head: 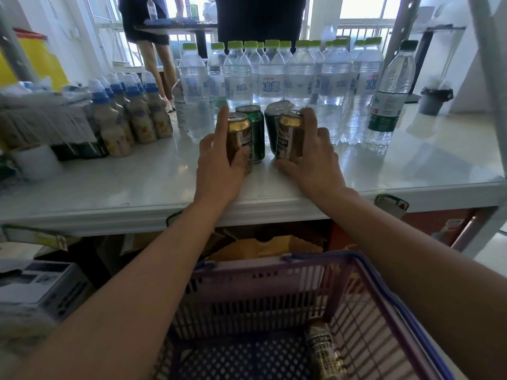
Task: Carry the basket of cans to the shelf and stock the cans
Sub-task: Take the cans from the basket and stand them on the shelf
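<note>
You've got four cans on the white shelf (115, 182), grouped approx. at center, just in front of the water bottles (270, 75). Your left hand (219, 163) wraps a gold can (239, 138), fingers (221, 124) curled round its 9 o'clock side, thumb low on the front; the can stands upright on the shelf. Your right hand (312, 160) grips a second gold can (289, 135), fingers up its 3 o'clock side and over the top rim; that can tilts slightly, top leaning toward 1 o'clock. Between and just behind them sit two green cans: one (253, 130) upright, touching the left gold can, the other (274, 124) leaning w/ its top toward 1 o'clock, right against the second gold can. At 6 o'clock, below the shelf edge, sits the purple basket (274, 272) w/ a blue handle folded along its rim; one more can (325, 349) lies on the mesh floor near the basket's 3 o'clock wall. On the shelf at 9 o'clock stands a cluster of small milky bottles w/ blue caps (131, 111). At 2 o'clock, a single green-labelled bottle (389, 94) stands apart from the main group. Under the shelf, cardboard boxes (263, 248). Beyond the shelf at 12 o'clock, two persons stand; only legs and dark clothing (260, 20) show.
</note>
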